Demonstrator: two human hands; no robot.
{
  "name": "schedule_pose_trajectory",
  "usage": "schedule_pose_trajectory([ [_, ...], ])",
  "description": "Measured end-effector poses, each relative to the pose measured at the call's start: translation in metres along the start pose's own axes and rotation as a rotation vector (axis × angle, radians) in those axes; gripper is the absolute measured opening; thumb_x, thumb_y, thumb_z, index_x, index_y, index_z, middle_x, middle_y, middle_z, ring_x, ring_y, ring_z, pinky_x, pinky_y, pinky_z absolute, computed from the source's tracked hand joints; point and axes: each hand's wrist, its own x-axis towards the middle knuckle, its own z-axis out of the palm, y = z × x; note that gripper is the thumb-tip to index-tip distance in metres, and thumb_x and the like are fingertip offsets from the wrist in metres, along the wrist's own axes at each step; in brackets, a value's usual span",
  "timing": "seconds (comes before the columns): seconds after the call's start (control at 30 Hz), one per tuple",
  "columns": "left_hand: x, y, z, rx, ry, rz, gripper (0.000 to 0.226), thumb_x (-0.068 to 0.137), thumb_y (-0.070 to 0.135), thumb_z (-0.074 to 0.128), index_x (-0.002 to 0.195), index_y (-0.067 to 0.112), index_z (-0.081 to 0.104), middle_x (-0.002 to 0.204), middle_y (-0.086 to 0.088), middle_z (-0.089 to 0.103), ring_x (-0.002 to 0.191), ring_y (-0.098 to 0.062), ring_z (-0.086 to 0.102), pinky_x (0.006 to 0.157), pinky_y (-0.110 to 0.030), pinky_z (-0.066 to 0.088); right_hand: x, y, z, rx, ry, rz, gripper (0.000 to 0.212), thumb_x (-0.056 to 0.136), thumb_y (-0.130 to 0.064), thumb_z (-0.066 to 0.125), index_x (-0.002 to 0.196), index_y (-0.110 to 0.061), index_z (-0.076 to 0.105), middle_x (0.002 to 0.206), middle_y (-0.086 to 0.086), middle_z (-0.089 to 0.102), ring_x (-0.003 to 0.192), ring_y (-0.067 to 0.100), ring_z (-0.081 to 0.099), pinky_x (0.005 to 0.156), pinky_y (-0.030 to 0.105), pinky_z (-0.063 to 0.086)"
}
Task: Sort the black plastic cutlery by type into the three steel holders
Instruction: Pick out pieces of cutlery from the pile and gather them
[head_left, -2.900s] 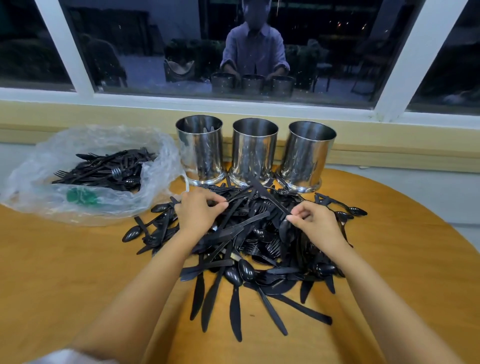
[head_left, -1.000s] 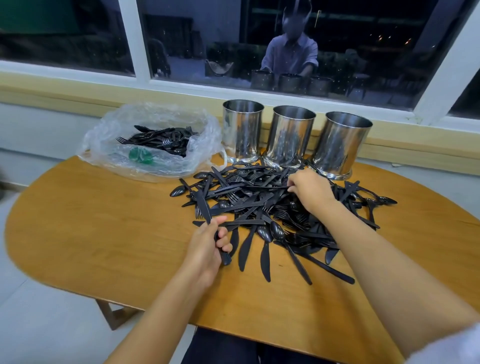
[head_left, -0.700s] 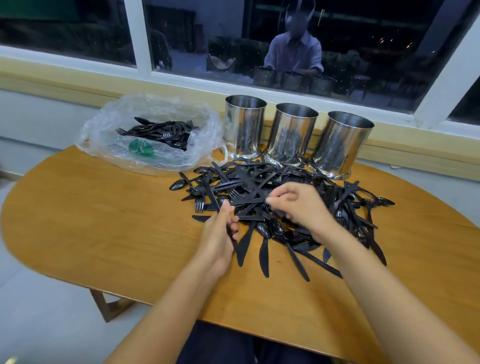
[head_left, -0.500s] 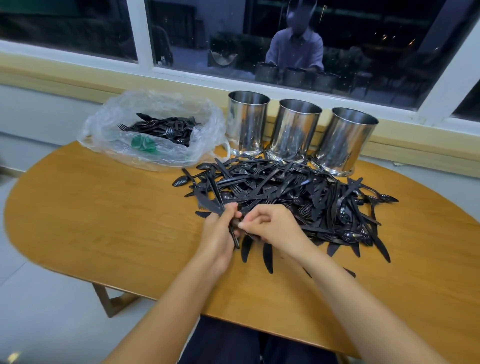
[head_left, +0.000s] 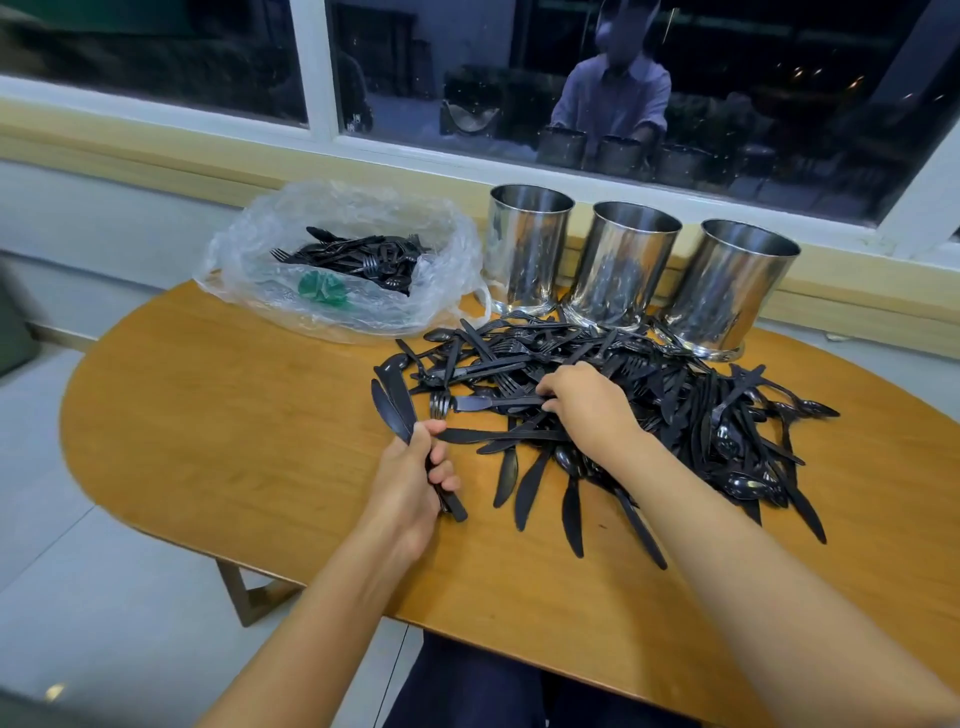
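Left hand (head_left: 408, 480) grips knives (head_left: 394, 402); right hand (head_left: 589, 408) pinches another knife (head_left: 493, 401).

The left hand (head_left: 410, 478) no longer works inside the pile (head_left: 675, 405) as it did 2.9 s ago; it now sits clear of the pile's left edge. Its fingers now grip a bundle of knives (head_left: 395, 405) by the handles. At least two blades fan out beyond the thumb, and the handle ends project below the little finger.

The right hand (head_left: 587, 405), which met the left fingertips 0.5 s ago, has separated and moved forward onto the pile. Its fingertips now rest on the handle end of a single knife (head_left: 493, 401); a pinch cannot be confirmed.
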Motion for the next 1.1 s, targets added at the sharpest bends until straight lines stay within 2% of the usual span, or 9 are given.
schedule_pose_trajectory([
  [0.17,0.003,0.0,-0.003,-0.016,-0.017,-0.015,0.022,0.106,0.024,0.038,0.104,0.008,0.054,0.062,0.003,0.037,0.05,-0.007,0.029,0.044,-0.02,0.03,-0.006,0.0,-0.013,0.07,0.067,0.025,0.006,0.096,-0.018,0.058,0.098,-0.013,0.062,0.095,0.001,0.062,0.095,0.022,0.056,0.076,0.037,0.05],
  [0.3,0.006,0.001,-0.001,-0.046,-0.041,-0.019,0.018,0.103,0.024,0.046,0.105,0.008,0.055,0.064,0.002,0.039,0.053,-0.007,0.032,0.047,-0.02,0.032,-0.016,0.008,-0.019,0.112,0.193,0.087,0.01,0.095,-0.025,0.06,0.09,-0.017,0.059,0.084,-0.004,0.058,0.08,0.017,0.056,0.065,0.031,0.046],
  [0.4,0.009,-0.001,0.003,-0.057,-0.066,-0.012,0.019,0.099,0.024,0.053,0.108,0.007,0.053,0.068,0.003,0.04,0.056,-0.007,0.035,0.048,-0.019,0.034,-0.03,0.002,-0.024,0.624,0.19,0.212,0.007,0.091,-0.022,0.066,0.087,-0.016,0.063,0.075,-0.006,0.06,0.067,0.006,0.054,0.058,0.016,0.04],
  [0.47,0.009,-0.002,0.009,-0.042,-0.082,0.003,0.025,0.094,0.03,0.059,0.106,0.009,0.053,0.068,0.004,0.041,0.058,-0.007,0.037,0.05,-0.02,0.035,-0.047,-0.013,-0.028,0.985,0.052,0.245,0.005,0.091,-0.015,0.065,0.094,-0.013,0.067,0.075,-0.004,0.063,0.06,0.002,0.055,0.054,0.013,0.044],
  [0.53,0.008,-0.003,0.018,-0.007,-0.087,0.023,0.027,0.09,0.036,0.062,0.099,0.011,0.054,0.068,0.005,0.043,0.059,-0.007,0.038,0.054,-0.022,0.035,-0.062,-0.028,-0.025,1.088,-0.066,0.202,0.009,0.09,-0.012,0.066,0.098,-0.009,0.068,0.069,-0.003,0.063,0.053,0.001,0.055,0.051,0.015,0.046],
  [0.7,0.004,-0.006,0.029,0.054,-0.011,0.078,0.02,0.1,0.031,0.053,0.098,0.011,0.057,0.077,0.001,0.053,0.063,-0.008,0.049,0.058,-0.021,0.042,-0.076,-0.05,-0.004,1.052,-0.087,0.139,0.009,0.086,-0.013,0.072,0.089,-0.006,0.067,0.062,-0.003,0.063,0.052,0.005,0.057,0.051,0.019,0.047],
  [0.87,0.003,-0.004,0.024,0.016,0.035,0.078,0.023,0.106,0.02,0.039,0.1,0.009,0.058,0.079,-0.002,0.052,0.066,-0.01,0.046,0.063,-0.023,0.043,-0.077,-0.049,0.001,1.015,-0.067,0.093,0.005,0.087,-0.015,0.071,0.086,-0.009,0.07,0.057,-0.01,0.06,0.047,0.0,0.054,0.051,0.018,0.045],
  [1.0,0.002,0.0,0.019,0.036,0.04,0.054,0.031,0.107,0.027,0.033,0.095,0.01,0.055,0.074,-0.002,0.053,0.062,-0.015,0.05,0.076,-0.036,0.054,-0.066,-0.026,-0.001,0.685,0.132,0.092,0.006,0.09,-0.016,0.067,0.094,-0.015,0.072,0.08,-0.006,0.066,0.062,0.0,0.055,0.064,0.013,0.045],
  [1.1,0.001,0.002,0.015,0.051,0.022,0.041,0.031,0.107,0.03,0.031,0.101,0.01,0.054,0.064,0.003,0.041,0.049,-0.009,0.036,0.05,-0.023,0.044,-0.058,-0.01,0.003,0.415,0.133,0.068,0.021,0.094,-0.018,0.062,0.114,-0.015,0.068,0.102,0.0,0.067,0.086,0.009,0.057,0.082,0.026,0.049],
])
